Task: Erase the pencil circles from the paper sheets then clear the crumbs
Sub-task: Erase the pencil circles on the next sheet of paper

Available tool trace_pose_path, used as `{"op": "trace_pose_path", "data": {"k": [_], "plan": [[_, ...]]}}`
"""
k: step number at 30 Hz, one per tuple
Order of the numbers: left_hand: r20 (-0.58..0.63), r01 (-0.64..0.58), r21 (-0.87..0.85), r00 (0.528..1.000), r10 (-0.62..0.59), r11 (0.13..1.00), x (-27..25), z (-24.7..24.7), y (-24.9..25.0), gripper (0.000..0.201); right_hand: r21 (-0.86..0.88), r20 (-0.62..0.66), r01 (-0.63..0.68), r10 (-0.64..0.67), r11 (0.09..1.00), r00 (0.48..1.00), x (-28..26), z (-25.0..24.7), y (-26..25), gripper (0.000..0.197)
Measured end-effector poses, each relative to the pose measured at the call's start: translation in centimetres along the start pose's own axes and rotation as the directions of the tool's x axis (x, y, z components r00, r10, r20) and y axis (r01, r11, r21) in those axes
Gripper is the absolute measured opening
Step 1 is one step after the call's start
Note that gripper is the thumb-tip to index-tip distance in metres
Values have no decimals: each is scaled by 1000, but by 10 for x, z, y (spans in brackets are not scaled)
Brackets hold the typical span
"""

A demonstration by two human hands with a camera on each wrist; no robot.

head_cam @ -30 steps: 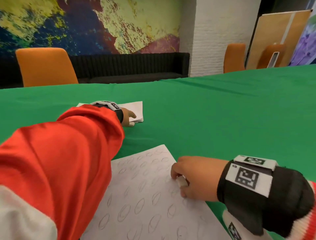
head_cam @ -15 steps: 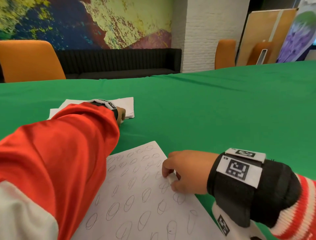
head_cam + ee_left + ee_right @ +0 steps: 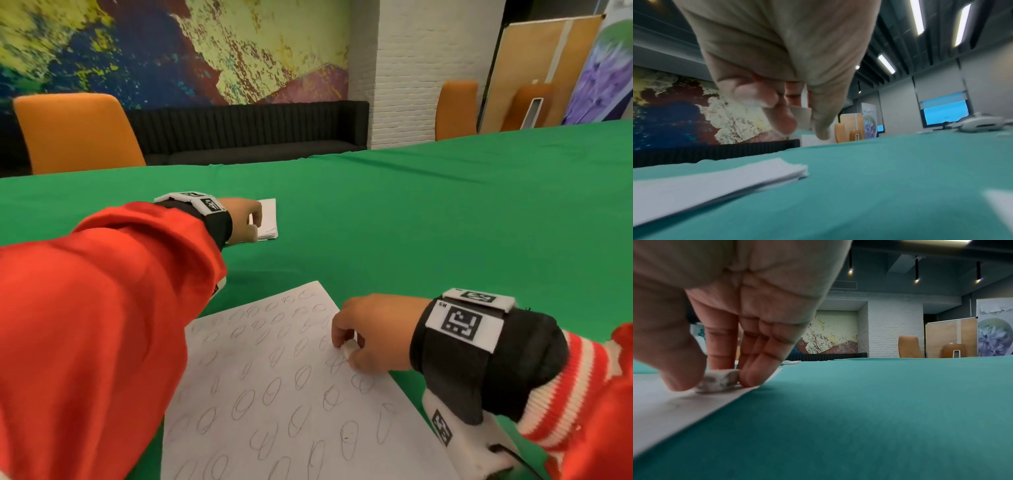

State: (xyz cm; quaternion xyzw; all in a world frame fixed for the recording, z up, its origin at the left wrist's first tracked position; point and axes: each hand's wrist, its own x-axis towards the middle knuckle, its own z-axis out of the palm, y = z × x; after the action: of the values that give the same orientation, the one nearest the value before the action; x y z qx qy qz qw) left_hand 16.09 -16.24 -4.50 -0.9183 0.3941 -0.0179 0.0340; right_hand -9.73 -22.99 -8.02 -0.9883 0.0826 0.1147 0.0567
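Dozens of pencil circles (image 3: 270, 392) remain on the near sheet (image 3: 239, 428); erasing looks barely begun. Right hand (image 3: 373, 334) pinches a smudged eraser (image 3: 717, 382) against its right edge. Farther off, the left hand (image 3: 245, 219) has lifted from the paper stack (image 3: 715, 181) and now pinches a small white piece (image 3: 800, 116) above the green table (image 3: 445, 222), apparently fetching something.

Background clutter past green table (image 3: 445, 222).
Orange chair (image 3: 75, 133) at far left edge, black sofa (image 3: 246, 132) behind far edge, two orange chairs (image 3: 457, 109) off far right corner, white headset (image 3: 978, 124) lying near right edge, painted mural (image 3: 171, 51) on wall.
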Motion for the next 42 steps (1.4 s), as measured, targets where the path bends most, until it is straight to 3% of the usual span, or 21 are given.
{"op": "trace_pose_path", "data": {"k": [3, 6, 9, 12, 15, 22, 25, 28, 32, 34, 36, 42], "plan": [[-5, -66, -99, 998, 66, 993, -37, -25, 6, 11, -18, -7, -3, 3, 1000, 1000, 1, 0, -1, 26], [-20, -122, -197, 992, 121, 973, -82, -48, 17, 16, -57, -27, -10, 8, 998, 1000, -5, -5, -3, 34], [-49, -202, -277, 979, 196, 939, -128, -64, 35, 25, -88, -203, -61, 42, 994, 978, -19, -13, -4, 47], [-59, -268, -314, 963, 263, 911, -171, -71, 53, 40, 71, -324, 13, 11, 997, 946, -44, -29, -17, 45], [-55, -304, -366, 951, 305, 880, -204, -70, 66, 48, 205, -302, 104, -38, 973, 952, -74, -42, -37, 41], [18, -294, -505, 937, 350, 812, -256, -48, 74, 49, 208, -280, 105, -44, 972, 959, -110, -27, -64, 32], [69, -276, -473, 935, 347, 837, -268, -39, 74, 48, 188, -272, 156, -101, 970, 957, -115, -23, -77, 10], [146, -241, -433, 932, 331, 869, -273, -34, 70, 50, 127, -262, 136, -99, 983, 960, -115, -19, -80, 9], [321, -224, -113, 914, 249, 968, -281, -28, 63, 61, 33, -201, -33, 39, 999, 979, -109, -10, -66, 22], [397, -196, 8, 901, 176, 981, -283, -23, 61, 68, 1, -169, -59, 59, 998, 984, -106, -4, -60, 15], [436, -186, 14, 885, 161, 982, -280, -17, 61, 73, -8, -161, -58, 56, 998, 985, -104, 3, -59, 3], [452, -246, 22, 867, 210, 969, -269, 6, 69, 91, 18, -108, -16, 18, 1000, 994, -94, 9, -67, 22]]}}
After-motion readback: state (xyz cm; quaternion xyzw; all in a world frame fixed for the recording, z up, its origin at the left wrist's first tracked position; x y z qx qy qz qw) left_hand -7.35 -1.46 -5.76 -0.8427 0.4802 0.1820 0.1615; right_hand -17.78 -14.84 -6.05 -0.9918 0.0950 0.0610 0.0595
